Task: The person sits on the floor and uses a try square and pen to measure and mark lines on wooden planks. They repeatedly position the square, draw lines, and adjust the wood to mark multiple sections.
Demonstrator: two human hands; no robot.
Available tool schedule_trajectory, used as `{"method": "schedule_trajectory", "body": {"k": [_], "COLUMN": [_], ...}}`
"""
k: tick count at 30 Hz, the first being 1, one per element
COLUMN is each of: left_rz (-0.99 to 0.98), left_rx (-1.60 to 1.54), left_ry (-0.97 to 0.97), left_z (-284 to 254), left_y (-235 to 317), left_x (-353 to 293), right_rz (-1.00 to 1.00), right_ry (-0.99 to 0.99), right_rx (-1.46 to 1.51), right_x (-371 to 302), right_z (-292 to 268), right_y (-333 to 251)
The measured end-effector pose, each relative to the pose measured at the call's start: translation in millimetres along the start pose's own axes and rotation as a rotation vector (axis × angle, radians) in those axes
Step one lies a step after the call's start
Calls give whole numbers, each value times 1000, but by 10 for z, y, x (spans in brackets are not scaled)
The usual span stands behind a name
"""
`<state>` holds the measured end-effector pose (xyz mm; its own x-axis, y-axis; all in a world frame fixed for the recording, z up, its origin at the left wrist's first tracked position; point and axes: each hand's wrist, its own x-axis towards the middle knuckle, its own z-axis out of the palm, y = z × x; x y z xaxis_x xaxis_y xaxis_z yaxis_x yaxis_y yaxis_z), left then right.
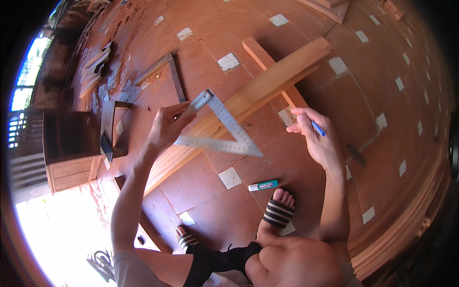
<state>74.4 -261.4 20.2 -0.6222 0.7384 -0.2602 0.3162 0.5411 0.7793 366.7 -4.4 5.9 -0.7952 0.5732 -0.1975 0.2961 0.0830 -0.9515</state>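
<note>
My left hand point(168, 126) is closed on the thick edge of a metal triangle square point(229, 119), a flat silver frame with ruled markings. The square is held up over a long, thick wooden beam point(267, 83), which slants from lower left to upper right; whether they touch I cannot tell. That beam lies across a shorter, reddish timber point(260, 53). To the right of the beam, my right hand point(315, 143) is raised with a blue pen point(317, 128) gripped in its fingers. The pen's tip is hidden.
A small teal-and-white box point(263, 185) lies on the tiled floor by my sandalled foot point(278, 213). At left stands a wooden cabinet point(74, 174). Long boards point(406, 229) are stacked along the right, and wood offcuts point(95, 69) lie at the far left.
</note>
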Motion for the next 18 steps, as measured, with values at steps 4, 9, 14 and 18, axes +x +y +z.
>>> {"method": "schedule_trajectory", "body": {"k": [4,9,14,18], "left_rz": [-10,80,109,88], "left_rx": [119,249,232,179], "left_ry": [-24,-104,-9,-19], "left_z": [-216,0,504,840], "left_y": [68,30,-1,57], "left_x": [-560,-1027,-1179,-1135], "right_rz": [-4,-70,73,288], "right_ry": [-111,-255,-212,-44], "right_rx": [-72,-19,234,290], "right_x": [-176,-329,-560,-644], "right_z": [364,970,1487,1454], "right_y": [-99,-145,75,331]}}
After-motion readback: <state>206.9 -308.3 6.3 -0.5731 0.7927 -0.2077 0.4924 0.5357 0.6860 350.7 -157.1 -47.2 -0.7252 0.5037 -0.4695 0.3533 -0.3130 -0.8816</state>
